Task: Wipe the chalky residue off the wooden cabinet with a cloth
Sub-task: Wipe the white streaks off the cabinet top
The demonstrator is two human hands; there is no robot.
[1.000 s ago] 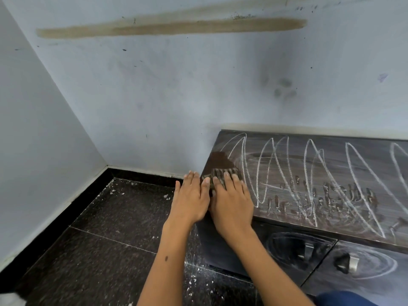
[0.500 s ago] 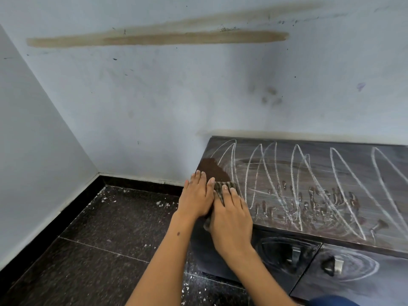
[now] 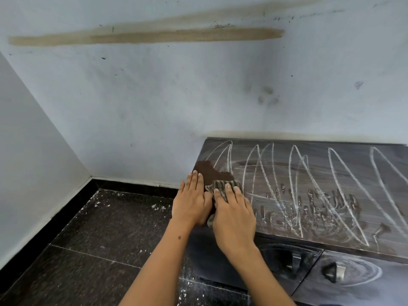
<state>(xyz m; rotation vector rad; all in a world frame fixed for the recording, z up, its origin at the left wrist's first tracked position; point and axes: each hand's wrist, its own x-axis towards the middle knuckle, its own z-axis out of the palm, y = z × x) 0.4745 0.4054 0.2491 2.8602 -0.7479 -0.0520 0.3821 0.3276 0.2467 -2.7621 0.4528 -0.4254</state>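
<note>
Reaching up from the lower edge of the view, two bare forearms lead to the near left corner of the wooden cabinet (image 3: pixel 309 195). On its front face, two drawers carry metal handles (image 3: pixel 295 262) ringed by swirled chalk. The right hand (image 3: pixel 234 215) lies palm down on the striped cloth (image 3: pixel 223 187), its grip flat, with straight fingers pressing the fabric onto the cabinet top; a fold of the cloth hangs over the near edge between the two hands. The left hand (image 3: pixel 192 202) lies just beside it at the left edge of the top, fingers straight and together, thumb side touching the cloth. Just beyond the fingertips, a wiped patch (image 3: pixel 207 171) shows dark brown wood at the left edge. Across the rest of the top run tall looping chalk lines (image 3: pixel 295 177) over a grey chalky film, with finger-shaped smears along the near edge. Left of the cabinet, the dark speckled floor (image 3: pixel 99 228) bears scattered white flecks. Behind, the pale wall (image 3: pixel 154 96) shows a long brownish streak (image 3: pixel 154 36) high up.
</note>
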